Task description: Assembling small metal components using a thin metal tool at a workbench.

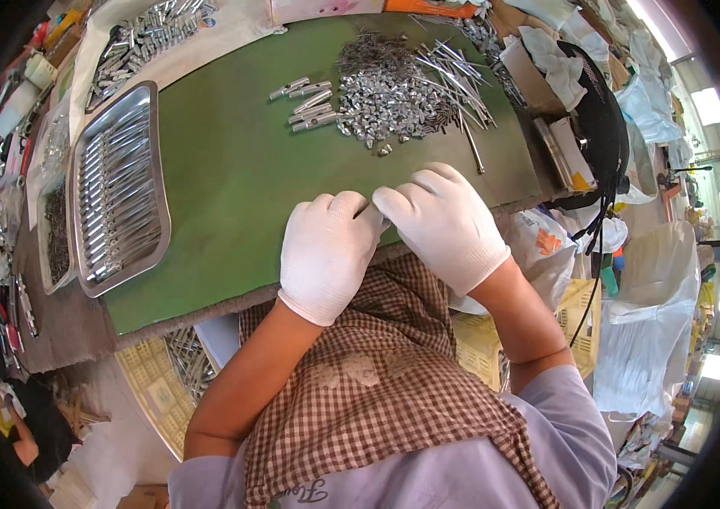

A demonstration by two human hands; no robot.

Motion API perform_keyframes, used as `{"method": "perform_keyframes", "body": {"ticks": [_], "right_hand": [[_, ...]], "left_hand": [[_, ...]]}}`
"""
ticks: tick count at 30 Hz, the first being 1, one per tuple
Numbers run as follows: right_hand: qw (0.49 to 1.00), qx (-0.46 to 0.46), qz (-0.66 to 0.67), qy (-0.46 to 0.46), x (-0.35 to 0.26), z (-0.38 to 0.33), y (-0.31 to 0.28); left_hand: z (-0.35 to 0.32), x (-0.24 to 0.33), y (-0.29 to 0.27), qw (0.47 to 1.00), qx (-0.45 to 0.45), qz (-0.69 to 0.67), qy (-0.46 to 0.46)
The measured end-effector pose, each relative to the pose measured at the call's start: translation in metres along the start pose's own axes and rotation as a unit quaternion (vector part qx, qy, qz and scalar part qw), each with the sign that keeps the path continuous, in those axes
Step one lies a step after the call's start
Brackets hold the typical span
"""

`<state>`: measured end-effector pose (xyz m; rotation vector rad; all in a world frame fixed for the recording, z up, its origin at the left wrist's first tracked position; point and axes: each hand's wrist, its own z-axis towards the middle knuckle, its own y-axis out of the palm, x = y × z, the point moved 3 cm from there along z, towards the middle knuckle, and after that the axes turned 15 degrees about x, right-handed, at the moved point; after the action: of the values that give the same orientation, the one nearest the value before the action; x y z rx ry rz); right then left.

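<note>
My left hand (330, 254) and my right hand (446, 227), both in white knit gloves, meet over the front edge of the green work mat (216, 178). The fingers of each are curled and pinched together at the tips. A small metallic glint shows between them, but what they hold is hidden. Beyond my hands lies a heap of small shiny metal pieces (384, 103). To its left are several silver cylinders (312, 117); to its right, thin metal rods (460, 76) lie scattered. Dark wiry bits (370, 54) are piled behind the heap.
At the left, a steel tray (165, 219) holds rows of assembled metal rods. Behind it, a pale tray (233, 36) carries more silver cylinders. A black round object (606, 127) with cables stands at the right edge. Yellow crates (150, 386) sit below the table.
</note>
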<state>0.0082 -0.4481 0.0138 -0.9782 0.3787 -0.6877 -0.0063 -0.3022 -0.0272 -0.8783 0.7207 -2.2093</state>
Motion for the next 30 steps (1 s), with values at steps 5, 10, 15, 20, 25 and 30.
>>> {"method": "perform_keyframes", "body": {"ticks": [5, 10, 15, 20, 25, 30], "right_hand": [[0.995, 0.091, -0.003, 0.030, -0.005, -0.017, -0.001], [0.951, 0.187, -0.165, 0.183, 0.038, -0.044, -0.031], [0.865, 0.130, -0.418, 0.247, 0.170, -0.131, -0.043], [0.860, 0.017, -0.243, 0.449, 0.194, -0.131, -0.033], [0.921, 0.261, -0.033, 0.288, 0.072, -0.092, -0.036], [0.953, -0.033, 0.013, 0.300, -0.004, -0.071, -0.023]], "left_hand": [[0.000, 0.001, -0.002, 0.999, 0.030, -0.008, 0.011], [0.000, 0.001, 0.002, 0.999, 0.035, 0.001, 0.001], [0.000, 0.002, 0.006, 0.999, 0.049, 0.010, 0.017], [0.000, 0.001, 0.003, 0.999, 0.039, 0.035, 0.014], [-0.001, 0.003, 0.002, 0.999, 0.040, 0.019, 0.005], [-0.001, 0.001, 0.000, 0.999, 0.041, 0.000, 0.000]]}}
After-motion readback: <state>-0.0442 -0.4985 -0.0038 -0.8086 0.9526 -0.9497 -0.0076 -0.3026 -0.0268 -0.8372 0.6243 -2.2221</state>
